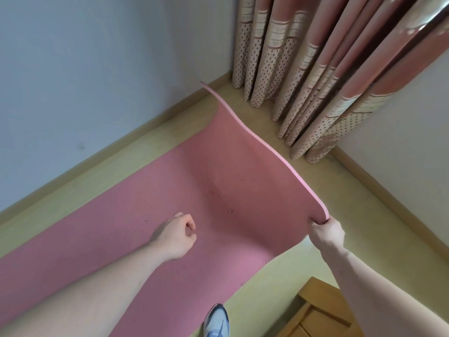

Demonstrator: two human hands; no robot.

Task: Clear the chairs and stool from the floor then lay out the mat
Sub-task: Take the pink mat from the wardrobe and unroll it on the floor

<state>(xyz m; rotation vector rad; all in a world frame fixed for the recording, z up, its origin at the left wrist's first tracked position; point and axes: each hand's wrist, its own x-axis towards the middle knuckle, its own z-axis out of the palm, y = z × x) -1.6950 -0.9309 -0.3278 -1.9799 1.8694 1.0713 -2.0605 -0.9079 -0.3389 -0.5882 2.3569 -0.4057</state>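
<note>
A pink foam mat (150, 215) lies along the floor beside the left wall, running from the lower left toward the curtain corner. Its far end is lifted and curls upward. My right hand (326, 233) pinches the near corner of that raised end, holding it off the floor. Over the middle of the mat hovers my left hand (178, 235), its fingers curled and holding nothing. No chairs or stool show on the floor.
Pink dotted curtains (315, 76) hang in the far corner, close to the mat's raised end. A wooden piece of furniture (315, 314) stands at the bottom right. My shoe (216, 321) rests at the mat's near edge. Skirting boards line both walls.
</note>
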